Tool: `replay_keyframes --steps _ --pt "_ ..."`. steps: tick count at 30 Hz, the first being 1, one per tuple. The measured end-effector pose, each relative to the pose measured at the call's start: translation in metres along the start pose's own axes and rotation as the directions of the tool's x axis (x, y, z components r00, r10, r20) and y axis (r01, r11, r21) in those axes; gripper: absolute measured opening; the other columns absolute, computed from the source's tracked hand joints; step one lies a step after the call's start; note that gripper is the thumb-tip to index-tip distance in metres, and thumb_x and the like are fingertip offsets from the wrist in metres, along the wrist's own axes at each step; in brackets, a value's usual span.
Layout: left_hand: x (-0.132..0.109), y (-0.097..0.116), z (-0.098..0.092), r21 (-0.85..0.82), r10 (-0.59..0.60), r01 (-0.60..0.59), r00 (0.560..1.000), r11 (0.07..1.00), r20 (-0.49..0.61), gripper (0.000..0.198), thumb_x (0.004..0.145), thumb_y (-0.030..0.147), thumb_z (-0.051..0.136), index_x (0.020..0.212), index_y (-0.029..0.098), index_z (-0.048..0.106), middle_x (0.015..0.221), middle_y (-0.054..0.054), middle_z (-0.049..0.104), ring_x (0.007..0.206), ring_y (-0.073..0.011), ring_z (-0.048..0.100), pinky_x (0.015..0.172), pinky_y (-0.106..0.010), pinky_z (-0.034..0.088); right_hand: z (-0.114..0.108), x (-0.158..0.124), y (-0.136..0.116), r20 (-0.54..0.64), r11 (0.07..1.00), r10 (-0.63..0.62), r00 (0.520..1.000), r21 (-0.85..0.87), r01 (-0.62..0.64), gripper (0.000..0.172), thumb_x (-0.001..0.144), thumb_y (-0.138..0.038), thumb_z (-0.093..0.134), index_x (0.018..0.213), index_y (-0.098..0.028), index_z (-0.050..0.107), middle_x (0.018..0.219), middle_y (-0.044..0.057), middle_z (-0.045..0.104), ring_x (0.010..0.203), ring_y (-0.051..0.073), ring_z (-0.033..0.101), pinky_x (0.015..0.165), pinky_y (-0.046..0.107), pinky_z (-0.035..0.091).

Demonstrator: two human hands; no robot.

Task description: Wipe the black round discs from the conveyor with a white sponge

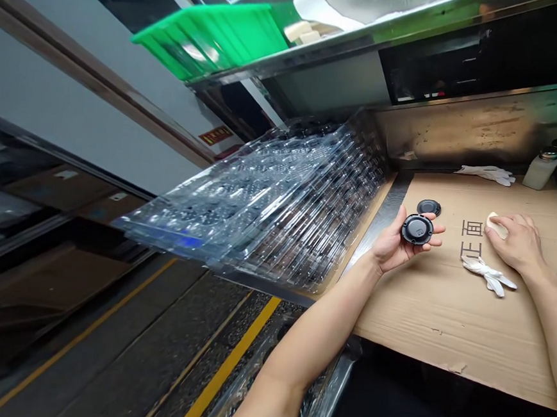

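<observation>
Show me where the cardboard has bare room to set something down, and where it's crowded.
Widest: cardboard between its near edge and the knotted white cloth. Smaller: between the white glove and right hand. Crowded: around the left hand, its black disc and the second disc behind.

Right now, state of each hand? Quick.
Left hand: palm up, holding a round black part.
Right hand: fingers closed on a small cream-coloured block, over the cardboard.

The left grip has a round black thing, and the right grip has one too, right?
Not quite: in the head view, the right grip has a small pale block instead. The left grip does have a round black thing.
</observation>
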State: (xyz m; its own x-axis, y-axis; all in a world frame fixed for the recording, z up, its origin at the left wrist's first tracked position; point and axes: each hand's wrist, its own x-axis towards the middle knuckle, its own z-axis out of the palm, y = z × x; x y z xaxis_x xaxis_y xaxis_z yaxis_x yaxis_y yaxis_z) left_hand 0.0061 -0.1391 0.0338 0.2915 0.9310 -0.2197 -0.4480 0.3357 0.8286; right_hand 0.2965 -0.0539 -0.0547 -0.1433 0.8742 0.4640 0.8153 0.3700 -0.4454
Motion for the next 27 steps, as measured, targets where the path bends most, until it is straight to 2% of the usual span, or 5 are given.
replay_keyframes --steps 14,16,19,21,27 --pt "0.018 -0.002 -0.01 0.264 0.062 -0.068 0.998 0.962 0.03 0.075 0.097 0.075 0.043 0.135 0.013 0.061 0.132 -0.022 0.071 0.101 -0.0282 0.077 0.084 -0.038 0.062 -0.001 0.001 -0.003 0.019 0.999 0.027 0.999 0.023 -0.028 0.037 0.092 -0.048 0.058 0.115 -0.028 0.078 0.12 0.009 0.071 0.112 0.034 0.057 0.098 0.052 0.045" --pt "0.027 0.012 -0.018 0.536 0.212 -0.19 0.977 0.823 0.022 0.073 0.092 0.071 0.058 0.137 0.013 0.06 0.133 -0.021 0.07 0.109 -0.0298 0.074 0.095 -0.043 0.058 -0.001 0.001 -0.004 0.022 0.999 0.03 0.999 0.023 -0.03 0.036 0.092 -0.047 0.058 0.114 -0.027 0.078 0.12 0.009 0.071 0.111 0.034 0.057 0.098 0.051 0.046" --pt "0.049 0.04 -0.035 0.921 0.386 -0.224 0.918 0.318 0.09 0.076 0.079 0.055 0.083 0.14 0.015 0.061 0.141 -0.017 0.066 0.126 -0.0322 0.065 0.114 -0.046 0.047 0.0 -0.001 -0.005 0.017 0.999 0.03 0.999 0.027 -0.03 0.037 0.092 -0.047 0.058 0.114 -0.026 0.078 0.12 0.009 0.072 0.11 0.034 0.058 0.097 0.049 0.046" --pt "0.067 0.054 -0.043 0.988 0.335 -0.146 0.934 0.042 0.124 0.078 0.076 0.047 0.086 0.143 0.016 0.061 0.145 -0.015 0.064 0.135 -0.0338 0.059 0.119 -0.045 0.041 0.0 -0.001 -0.005 0.01 0.999 0.032 0.999 0.027 -0.032 0.036 0.091 -0.046 0.058 0.114 -0.026 0.078 0.12 0.009 0.073 0.11 0.034 0.058 0.097 0.049 0.046" --pt "0.105 0.051 -0.04 0.975 0.1 -0.142 0.982 -0.172 0.16 0.076 0.081 0.044 0.08 0.148 0.015 0.059 0.153 -0.014 0.059 0.144 -0.035 0.052 0.123 -0.04 0.037 0.003 0.006 -0.001 0.031 0.999 -0.029 0.999 0.022 0.028 0.034 0.093 -0.046 0.057 0.107 -0.022 0.077 0.11 0.011 0.075 0.104 0.033 0.06 0.096 0.047 0.047"
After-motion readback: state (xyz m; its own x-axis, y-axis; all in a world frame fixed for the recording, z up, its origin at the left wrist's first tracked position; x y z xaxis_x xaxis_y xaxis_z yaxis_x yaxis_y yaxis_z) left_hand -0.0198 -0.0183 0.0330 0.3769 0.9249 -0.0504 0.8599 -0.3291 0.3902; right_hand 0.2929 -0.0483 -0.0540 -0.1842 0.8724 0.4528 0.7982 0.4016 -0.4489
